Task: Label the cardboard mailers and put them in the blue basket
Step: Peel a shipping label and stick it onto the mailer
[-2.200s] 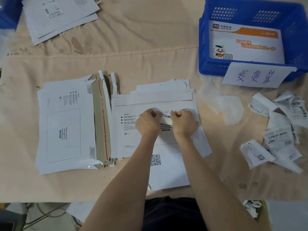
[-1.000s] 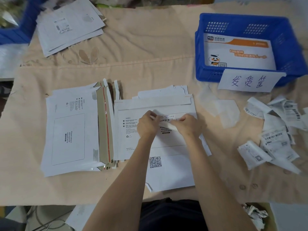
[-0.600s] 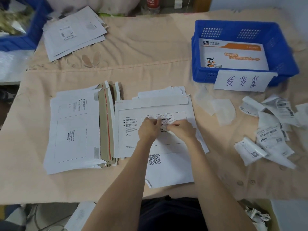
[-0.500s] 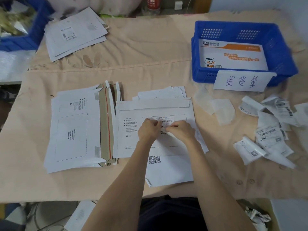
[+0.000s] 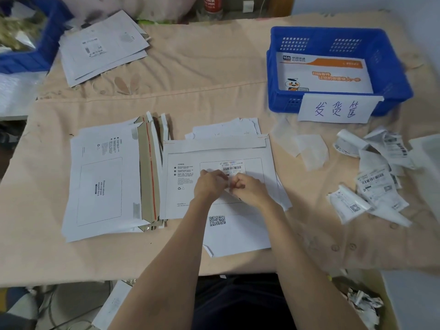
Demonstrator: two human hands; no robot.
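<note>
Two stacks of mailers are lying on the table point(image 5: 214, 75), which is carrying everything under a peach cloth. Far ahead and to the right of both hands, the blue basket point(image 5: 395, 75) is sitting with its open top facing up, already holding one finished mailer point(image 5: 328, 75), so it is standing ready to receive the next. To the left of the left hand point(image 5: 209, 184), the unlabelled stack point(image 5: 102, 184) is waiting, flaps open. Directly beneath both hands, the working mailer point(image 5: 185, 198) is lying flat, printed frame upward, which is giving a firm backing for pressing. Right of the right hand point(image 5: 250, 189), peeled backing scraps point(image 5: 371, 184) are piling up clear of the work. Between the hands, the label point(image 5: 232, 168) is sitting inside the frame; both hands are curled, fingertips together, pinching its lower edge, probably peeling the backing while seating it.
</note>
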